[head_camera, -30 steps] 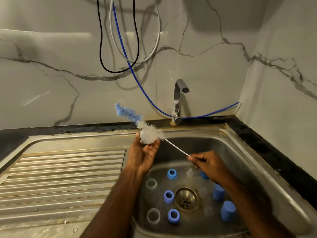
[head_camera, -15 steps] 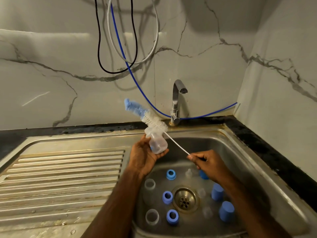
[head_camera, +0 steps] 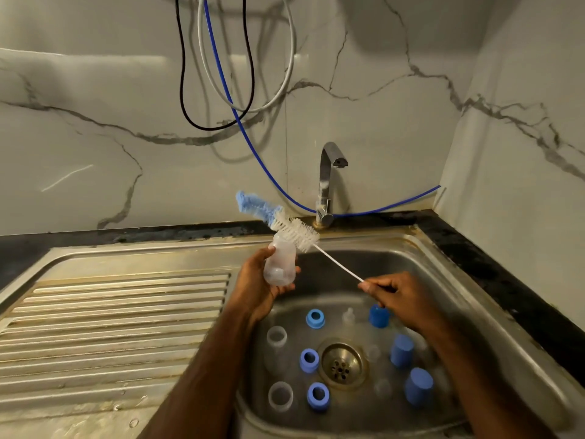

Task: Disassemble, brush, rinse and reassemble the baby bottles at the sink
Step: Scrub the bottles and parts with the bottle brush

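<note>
My left hand [head_camera: 258, 288] grips a clear baby bottle [head_camera: 280, 263] above the sink's left rim, its mouth tilted up and away. My right hand [head_camera: 400, 299] pinches the thin white handle of a bottle brush [head_camera: 296, 229]. The brush's white bristles lie across the bottle's mouth, outside it, and its blue sponge tip points up left. In the sink basin [head_camera: 443, 280] lie three blue collars [head_camera: 315, 318], three blue caps [head_camera: 402, 350], two clear bottles [head_camera: 280, 396] and clear teats [head_camera: 348, 315].
A steel tap [head_camera: 327, 182] stands behind the basin, with no water running. The ridged draining board [head_camera: 110, 318] spreads to the left. Black, white and blue cables [head_camera: 234, 115] hang down the marble wall. The drain [head_camera: 342, 364] sits mid-basin.
The brush has come out of the bottle and its head has risen. My left hand has turned the bottle from mouth-toward-brush to nearly upright. My right hand barely moved.
</note>
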`<state>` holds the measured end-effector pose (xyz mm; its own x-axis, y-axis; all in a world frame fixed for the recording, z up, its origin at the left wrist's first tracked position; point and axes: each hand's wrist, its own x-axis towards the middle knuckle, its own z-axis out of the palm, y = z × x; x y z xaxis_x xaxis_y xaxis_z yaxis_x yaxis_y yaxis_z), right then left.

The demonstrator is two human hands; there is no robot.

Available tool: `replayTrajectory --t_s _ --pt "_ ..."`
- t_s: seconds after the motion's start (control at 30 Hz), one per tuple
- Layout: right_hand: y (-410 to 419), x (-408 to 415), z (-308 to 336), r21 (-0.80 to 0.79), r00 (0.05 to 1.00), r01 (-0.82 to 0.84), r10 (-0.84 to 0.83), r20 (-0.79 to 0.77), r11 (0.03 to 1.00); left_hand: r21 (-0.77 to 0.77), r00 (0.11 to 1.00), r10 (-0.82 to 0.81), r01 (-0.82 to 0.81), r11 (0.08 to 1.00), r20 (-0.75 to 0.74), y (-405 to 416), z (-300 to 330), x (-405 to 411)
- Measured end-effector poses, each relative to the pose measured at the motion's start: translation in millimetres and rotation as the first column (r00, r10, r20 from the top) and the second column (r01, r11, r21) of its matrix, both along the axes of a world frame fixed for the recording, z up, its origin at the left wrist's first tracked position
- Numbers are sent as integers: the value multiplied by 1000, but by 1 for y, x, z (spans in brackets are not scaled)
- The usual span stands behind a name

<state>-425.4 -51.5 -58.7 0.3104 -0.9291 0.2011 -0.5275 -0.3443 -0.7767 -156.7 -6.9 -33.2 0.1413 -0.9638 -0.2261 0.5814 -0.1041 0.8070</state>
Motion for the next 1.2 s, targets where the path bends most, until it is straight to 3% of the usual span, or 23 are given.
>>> replayTrajectory --t_s 0.13,0.23,0.37,0.43,0.5,0.57,0.63,0.77,0.9,1.0,1.1,1.2 --pt "4 9 2 -115 999 45 -46 -4 992 -53 969 -17 31 998 248 -3 -3 -5" --pt "3 9 4 -134 997 59 -64 -32 989 -85 918 107 -80 993 381 -6 -5 1" --pt "-2 -10 2 -40 994 72 -75 -77 997 -146 744 220 -165 975 631 -6 -13 17" --pt "0 -4 0 -77 992 71 -78 -100 994 -149 660 195 -125 981 725 -4 -15 12" --pt "2 8 -2 -145 989 77 -94 -112 986 -164 512 184 -84 983 839 -5 -18 1" --pt "1 15 -5 -176 989 78 -98 -107 981 -212 368 227 -81 974 902 -7 -21 -8" --pt "-1 10 -5 -142 991 93 -106 -87 986 -261 326 284 -113 959 902 -9 -21 -10" --pt "-1 -14 1 -39 992 99 -102 -72 994 -315 383 373 -206 926 845 -6 -20 4" --pt "4 7 1 -74 996 47 -52 -72 996 -237 708 226 -85 968 669 -5 -23 -2" --pt "6 15 1 -121 999 39 -42 -25 992 -174 942 152 -103 979 299 -8 -17 -7" --pt "2 -4 2 -30 998 58 -58 -9 998 -82 993 114 -110 991 40 -3 -9 0" --pt "6 0 -1 -44 999 39 -40 -2 998 -89 996 39 -32 996 86 4 -4 -5"
